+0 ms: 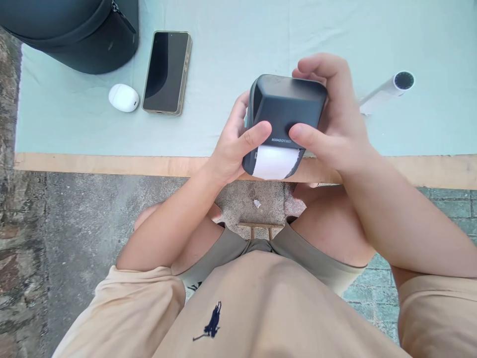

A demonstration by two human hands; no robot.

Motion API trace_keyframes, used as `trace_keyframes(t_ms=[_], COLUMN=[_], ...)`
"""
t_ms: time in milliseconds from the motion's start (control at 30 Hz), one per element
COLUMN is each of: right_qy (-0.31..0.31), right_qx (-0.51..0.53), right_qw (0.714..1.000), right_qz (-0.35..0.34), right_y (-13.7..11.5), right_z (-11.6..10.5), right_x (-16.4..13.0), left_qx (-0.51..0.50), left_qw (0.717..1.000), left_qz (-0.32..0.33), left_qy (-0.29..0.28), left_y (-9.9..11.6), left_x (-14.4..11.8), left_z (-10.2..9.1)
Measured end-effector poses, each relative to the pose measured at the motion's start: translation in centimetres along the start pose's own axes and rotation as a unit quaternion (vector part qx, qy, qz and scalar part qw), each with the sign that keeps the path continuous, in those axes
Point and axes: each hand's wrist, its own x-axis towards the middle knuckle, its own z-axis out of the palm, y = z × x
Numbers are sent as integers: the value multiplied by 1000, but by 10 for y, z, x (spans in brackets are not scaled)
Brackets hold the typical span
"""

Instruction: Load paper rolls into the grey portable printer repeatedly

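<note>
Between my two hands is a dark label printer (288, 112) marked NIIMBOT, raised over the front edge of the table. White label paper (276, 163) sticks out of its near end. My left hand (238, 141) grips its left side, thumb on top and the other fingers partly hidden behind it. On the right side my right hand (335, 109) holds it, with the thumb pressed near the lettering and the index finger lifted off the far corner. The printer's underside is hidden from me.
On the pale cloth-covered table (231, 44) lie a smartphone (166, 72) and a white rounded case (123, 97). A black zippered bag (100, 40) stands at the far left. A white tube (387, 92) lies to the right. One paper scrap (257, 204) is on the ground.
</note>
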Motion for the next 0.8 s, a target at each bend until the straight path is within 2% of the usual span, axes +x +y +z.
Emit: trace_keyframes(t_ms=[67, 167, 267, 467, 667, 800], right_qy=[-48, -62, -43, -35, -23, -22], right_qx=[78, 124, 124, 120, 75, 49], right_qw=[995, 989, 989, 989, 994, 997], right_qz=[29, 57, 69, 74, 71, 62], right_y=[-1, -1, 0, 0, -1, -1], right_z=[2, 3, 2, 3, 3, 2], right_x=[-1, -2, -3, -3, -5, -6], left_qx=[-4, -10, -15, -2, 1, 0], left_qw=[1000, 1000, 1000, 999, 1000, 999], left_qz=[-12, -27, -24, -36, -29, -32], left_qy=[13, 9, 1, 22, -6, 4], left_y=[1, 1, 1, 1, 2, 3], left_x=[-1, -3, -3, -4, -4, -4], left_z=[2, 3, 2, 2, 2, 2])
